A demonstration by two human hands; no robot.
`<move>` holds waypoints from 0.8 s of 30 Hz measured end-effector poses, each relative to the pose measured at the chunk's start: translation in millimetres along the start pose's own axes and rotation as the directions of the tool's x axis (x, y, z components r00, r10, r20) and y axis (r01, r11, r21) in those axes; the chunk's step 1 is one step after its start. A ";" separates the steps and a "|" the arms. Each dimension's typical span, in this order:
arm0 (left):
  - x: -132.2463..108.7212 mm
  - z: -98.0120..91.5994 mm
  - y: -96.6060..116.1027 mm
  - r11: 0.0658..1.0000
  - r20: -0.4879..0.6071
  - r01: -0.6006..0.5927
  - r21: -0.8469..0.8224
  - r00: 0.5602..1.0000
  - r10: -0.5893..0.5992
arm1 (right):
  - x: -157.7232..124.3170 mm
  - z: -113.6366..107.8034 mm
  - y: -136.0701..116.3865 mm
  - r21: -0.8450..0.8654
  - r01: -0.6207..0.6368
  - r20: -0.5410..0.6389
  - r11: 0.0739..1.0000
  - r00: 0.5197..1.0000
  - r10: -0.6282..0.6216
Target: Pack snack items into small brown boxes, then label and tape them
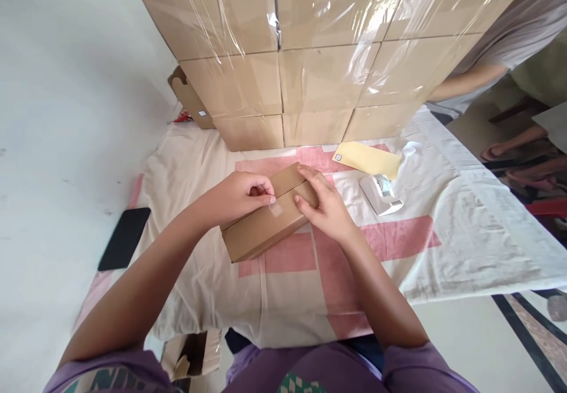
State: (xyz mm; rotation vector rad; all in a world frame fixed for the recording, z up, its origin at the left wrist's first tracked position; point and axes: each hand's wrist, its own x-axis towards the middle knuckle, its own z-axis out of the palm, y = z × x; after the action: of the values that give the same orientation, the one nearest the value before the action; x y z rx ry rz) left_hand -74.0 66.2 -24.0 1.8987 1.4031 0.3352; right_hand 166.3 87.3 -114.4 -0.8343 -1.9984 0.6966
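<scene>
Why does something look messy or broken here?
Nothing looks broken. The small box lies crooked on the cloth under both hands: left hand, right hand. The plastic wrap on the stacked cartons is loose and wrinkled.

Room: pale floor, daylit
White floor (57, 115); pink-and-cream cloth (465, 227) spread on it; wall of film-wrapped cartons (323, 44) behind; dark-striped tiles (527, 334) at right.

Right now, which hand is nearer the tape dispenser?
Right. The right hand rests on the box just left of the dispenser; the left hand is farther left.
</scene>
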 end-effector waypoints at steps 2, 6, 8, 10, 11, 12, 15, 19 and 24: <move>-0.5 -0.6 1.4 1.000 0.021 -0.011 0.022 1.000 0.011 | 0.1 0.0 0.6 0.003 -0.002 0.000 1.000 1.000 0.002; -1.2 0.4 2.7 0.999 -0.001 0.023 0.041 1.000 -0.023 | 0.2 0.0 1.4 0.014 -0.012 0.005 1.000 1.000 0.012; -1.4 2.2 3.4 0.998 -0.019 0.037 0.041 0.999 -0.036 | -0.1 0.0 1.1 0.023 -0.021 0.008 1.000 1.000 0.021; -1.4 4.1 4.4 0.998 -0.029 0.039 0.045 0.999 -0.038 | -0.5 0.0 0.7 0.026 -0.025 0.007 0.999 1.000 0.025; -1.4 4.9 4.8 0.998 -0.035 0.038 0.046 0.999 -0.037 | -0.7 0.0 0.5 0.027 -0.027 0.006 0.999 1.000 0.027; -1.4 5.6 5.2 0.998 -0.041 0.038 0.049 0.998 -0.036 | -0.8 0.0 0.3 0.027 -0.027 0.006 0.999 1.000 0.027; -1.9 6.7 5.7 0.998 -0.066 0.049 0.047 0.997 -0.046 | -0.8 -0.1 0.1 0.031 -0.022 0.004 0.999 1.000 0.022; -2.4 7.0 5.5 0.998 -0.077 0.060 0.033 0.995 -0.058 | -0.6 -0.2 0.4 0.039 -0.021 0.003 0.999 1.000 0.020; -1.5 7.5 4.3 0.998 -0.077 0.062 0.029 0.995 -0.059 | -1.7 -0.1 1.0 0.046 -0.023 0.004 0.999 1.000 0.022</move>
State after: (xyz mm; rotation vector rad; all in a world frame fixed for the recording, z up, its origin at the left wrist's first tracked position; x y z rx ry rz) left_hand -67.0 61.3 -25.8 1.8818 1.5215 0.3616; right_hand 167.4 86.6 -115.9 -0.8299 -1.9717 0.7547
